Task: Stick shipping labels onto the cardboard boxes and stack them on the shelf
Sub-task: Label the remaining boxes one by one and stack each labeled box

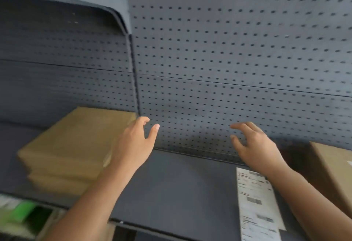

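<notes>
Label sheet (257,202): we see a white sheet of shipping labels flat on the shelf by its front edge, under our right forearm. Its long axis runs front to back, and its print is too blurred to read.
Shelf (181,187): dark grey, with a bare stretch between the stack and the sheet, from the front lip back to the wall.
Left hand (133,145): fingers spread and relaxed, holding nothing, just beside the stack's right edge. We cannot tell whether it touches.
Right hand (255,145): fingers loosely spread, holding nothing, well apart from the left hand.
Stack of flat cardboard boxes (72,145): on the shelf at left, long axis angled from front-left to back-right, far corner near the wall.
Cardboard box (333,168): on the shelf at the right, cut off by the frame.
Pegboard back panel (228,50): closes the shelf behind.
</notes>
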Motion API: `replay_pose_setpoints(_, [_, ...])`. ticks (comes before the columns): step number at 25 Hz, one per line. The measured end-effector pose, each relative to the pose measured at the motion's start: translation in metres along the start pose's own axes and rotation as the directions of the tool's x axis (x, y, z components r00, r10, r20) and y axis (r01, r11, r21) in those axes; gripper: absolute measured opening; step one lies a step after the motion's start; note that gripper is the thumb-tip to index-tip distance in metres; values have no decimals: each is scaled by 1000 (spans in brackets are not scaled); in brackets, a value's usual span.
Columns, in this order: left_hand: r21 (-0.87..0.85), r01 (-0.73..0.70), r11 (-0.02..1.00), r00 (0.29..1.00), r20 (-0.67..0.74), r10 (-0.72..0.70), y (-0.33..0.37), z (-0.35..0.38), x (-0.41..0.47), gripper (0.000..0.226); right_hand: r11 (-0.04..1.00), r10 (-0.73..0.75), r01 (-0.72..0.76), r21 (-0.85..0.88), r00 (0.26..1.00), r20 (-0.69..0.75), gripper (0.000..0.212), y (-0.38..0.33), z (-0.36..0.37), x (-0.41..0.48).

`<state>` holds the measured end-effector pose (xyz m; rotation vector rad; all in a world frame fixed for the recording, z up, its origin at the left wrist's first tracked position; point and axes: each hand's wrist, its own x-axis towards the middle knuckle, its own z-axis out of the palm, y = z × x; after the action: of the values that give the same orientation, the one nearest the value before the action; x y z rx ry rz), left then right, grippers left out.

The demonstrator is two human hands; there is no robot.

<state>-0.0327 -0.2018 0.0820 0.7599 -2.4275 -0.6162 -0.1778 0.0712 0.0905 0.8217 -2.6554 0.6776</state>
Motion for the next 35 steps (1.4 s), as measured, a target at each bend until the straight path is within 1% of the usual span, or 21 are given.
replay_pose_setpoints(3, [81, 59, 995, 998, -38, -56, -54, -35, 2, 53, 993, -101, 96, 67, 992, 77, 36, -64, 41, 17])
replay_pose_setpoints(5, [126, 95, 987, 994, -68, -87, -83, -58, 3, 55, 982, -149, 131, 139, 980, 129, 37, -104, 65, 23])
replay_pose_setpoints(8, [176, 196, 965, 978, -112, -178, -127, -89, 5, 54, 952, -192, 129, 276, 957, 216, 41, -161, 101, 29])
replay_pose_setpoints(11, [244, 304, 921, 947, -182, -264, -175, -113, 10, 52, 923, -191, 67, 379, 934, 300, 47, -206, 133, 30])
replay_pose_setpoints(13, [233, 367, 901, 927, -177, -332, -208, -123, 12, 55, 891, -161, -30, 452, 912, 378, 55, -225, 156, 28])
replay_pose_setpoints(14, [208, 401, 892, 914, -151, -375, -224, -125, 14, 57, 858, -135, -112, 502, 893, 430, 63, -233, 167, 26])
replay_pose_setpoints(15, [169, 438, 883, 898, -115, -424, -238, -127, 15, 60, 804, -96, -216, 554, 873, 479, 72, -239, 176, 23])
replay_pose_setpoints(16, [103, 479, 872, 878, -67, -474, -251, -127, 17, 63, 727, -49, -334, 600, 846, 531, 80, -245, 184, 21])
replay_pose_setpoints(18, [-112, 554, 825, 832, 44, -553, -262, -125, 18, 65, 579, 26, -535, 616, 767, 641, 83, -254, 194, 15])
replay_pose_setpoints(19, [-237, 575, 783, 816, 88, -572, -263, -123, 17, 61, 533, 47, -597, 600, 729, 683, 80, -257, 196, 13])
replay_pose_setpoints(20, [-345, 587, 732, 801, 121, -586, -262, -122, 15, 57, 496, 52, -627, 601, 712, 700, 78, -259, 197, 10])
replay_pose_setpoints(21, [-419, 596, 685, 788, 140, -600, -260, -122, 14, 52, 461, 38, -637, 618, 710, 703, 75, -261, 199, 8])
replay_pose_setpoints(22, [-464, 593, 658, 783, 142, -606, -259, -122, 13, 49, 429, 27, -640, 637, 714, 700, 71, -262, 200, 7])
replay_pose_setpoints(24, [-484, 579, 656, 791, 138, -596, -256, -121, 10, 48, 398, 14, -630, 667, 731, 682, 54, -262, 198, 4])
replay_pose_setpoints(27, [-442, 553, 706, 816, 115, -567, -243, -116, 3, 44, 377, 29, -622, 686, 749, 662, 34, -250, 184, 0])
replay_pose_setpoints(29, [-434, 534, 725, 832, 122, -540, -224, -109, -5, 38, 368, 49, -615, 697, 762, 646, 28, -233, 168, -5])
replay_pose_setpoints(31, [-455, 521, 722, 844, 146, -516, -200, -98, -13, 35, 352, 92, -610, 710, 777, 623, 24, -209, 148, -11])
replay_pose_setpoints(35, [-484, 492, 723, 870, 247, -426, -148, -65, -25, 34, 330, 218, -622, 710, 782, 584, 22, -148, 110, -25])
